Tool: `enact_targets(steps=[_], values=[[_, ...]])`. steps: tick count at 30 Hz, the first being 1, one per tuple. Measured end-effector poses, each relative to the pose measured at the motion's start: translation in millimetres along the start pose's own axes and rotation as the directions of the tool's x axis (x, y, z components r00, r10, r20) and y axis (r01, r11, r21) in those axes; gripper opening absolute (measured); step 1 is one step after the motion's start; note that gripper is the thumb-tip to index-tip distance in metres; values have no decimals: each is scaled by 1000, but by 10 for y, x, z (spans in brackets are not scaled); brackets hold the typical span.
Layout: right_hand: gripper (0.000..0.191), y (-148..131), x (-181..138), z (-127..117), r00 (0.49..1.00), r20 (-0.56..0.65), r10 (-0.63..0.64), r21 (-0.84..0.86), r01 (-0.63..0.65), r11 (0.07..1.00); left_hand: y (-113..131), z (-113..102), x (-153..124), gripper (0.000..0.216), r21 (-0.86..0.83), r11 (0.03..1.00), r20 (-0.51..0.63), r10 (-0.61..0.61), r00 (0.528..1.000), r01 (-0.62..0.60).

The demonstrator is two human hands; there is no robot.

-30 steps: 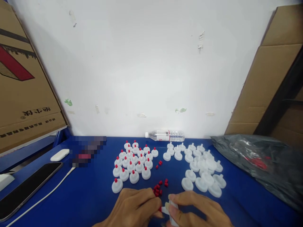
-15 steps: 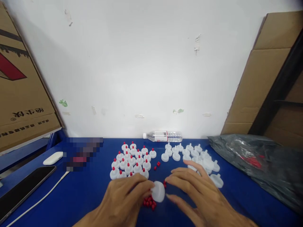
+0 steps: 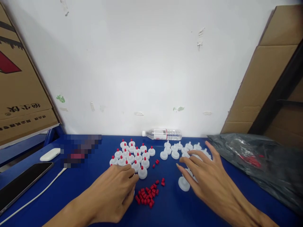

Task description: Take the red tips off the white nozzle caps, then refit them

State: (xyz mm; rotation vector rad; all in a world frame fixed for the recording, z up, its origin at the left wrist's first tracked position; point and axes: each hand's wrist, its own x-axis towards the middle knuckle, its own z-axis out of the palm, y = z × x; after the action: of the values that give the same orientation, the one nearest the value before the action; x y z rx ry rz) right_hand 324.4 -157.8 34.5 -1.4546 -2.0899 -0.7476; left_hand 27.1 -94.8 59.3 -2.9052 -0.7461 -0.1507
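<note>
My left hand point(image 3: 113, 192) rests on the blue table point(image 3: 85, 189), fingers curled, its fingertips beside a white cap with a red tip point(image 3: 142, 172) at the near edge of the group of red-tipped white caps point(image 3: 132, 153). Whether the fingers still touch that cap is unclear. My right hand point(image 3: 208, 179) is open, fingers spread over the pile of plain white caps point(image 3: 187, 149), with one plain cap point(image 3: 184, 183) just under its fingers. A heap of small red plugs point(image 3: 146, 194) lies between my hands.
A clear water bottle point(image 3: 162, 134) lies against the white wall. A dark plastic bag point(image 3: 258, 164) with red bits sits at the right. A phone point(image 3: 21, 183), a white cable point(image 3: 40, 195) and a white case point(image 3: 49, 154) lie at the left. Cardboard boxes point(image 3: 21, 91) flank both sides.
My hands held a white cap together near me and pushed a red plug onto it. The left hand then carried it forward to the red-tipped group; the right hand opened and reached to the plain caps.
</note>
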Motion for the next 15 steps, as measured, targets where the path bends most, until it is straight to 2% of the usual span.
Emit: enact_targets(steps=[3, 7, 12, 15], values=[[31, 17, -41, 59, 999, 43, 7, -6, -6, 1000, 20, -42, 1, 11, 11, 999, 25, -43, 999, 43], [36, -16, -70, 110, 998, 68, 4, 21, -5, 1000, 57, -107, -12, 12, -46, 996, -14, -74, 997, 74], [38, -60, -59, 76, 998, 58, 10, 66, -13, 998, 91, -50, -38, 8, -119, 993, -95, -17, 995, 6], [38, -84, -47, 39, 997, 71, -18, 115, 10, 993, 96, 10, -47, 8, -135, 990, -102, 26, 994, -40]])
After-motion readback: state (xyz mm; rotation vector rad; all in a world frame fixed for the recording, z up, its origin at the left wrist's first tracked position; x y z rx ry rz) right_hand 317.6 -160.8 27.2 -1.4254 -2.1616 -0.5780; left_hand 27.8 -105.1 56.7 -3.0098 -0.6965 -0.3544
